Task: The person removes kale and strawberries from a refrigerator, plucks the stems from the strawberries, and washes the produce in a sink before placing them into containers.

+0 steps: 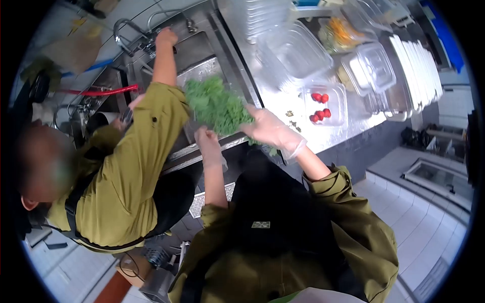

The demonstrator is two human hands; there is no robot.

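A large bunch of feathery green herbs hangs over the front edge of the metal sink. My right hand, in a clear glove, is closed round the stem side of the bunch at its right. At the lower left of the leaves is my left hand, also gloved, its fingers drawn together by the herbs; whether they pinch any stems is too small to tell. Some loose green sprigs show below my right hand.
A co-worker stands close at left, one arm reaching to the tap. On the steel counter are a tub of strawberries, stacked clear containers, leaf scraps and white lids.
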